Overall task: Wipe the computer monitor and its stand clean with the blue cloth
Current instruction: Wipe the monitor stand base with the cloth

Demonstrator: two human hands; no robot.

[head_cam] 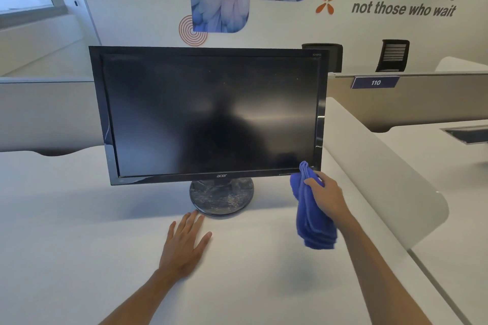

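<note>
A black monitor (211, 113) with a dark, switched-off screen stands on a white desk (79, 232). Its round black stand (221, 196) looks dusty. My right hand (328, 196) grips a folded blue cloth (313, 221); the cloth's top end touches the monitor's lower right corner and the rest hangs down above the desk. My left hand (184, 245) lies flat on the desk with fingers spread, its fingertips just short of the stand's front left edge.
Grey partition panels (412, 97) run behind and to the right of the desk, one with a "110" label (375, 82). Black chair backs (393, 55) show beyond. A second white desk (449, 192) sits to the right behind a curved white divider (383, 166).
</note>
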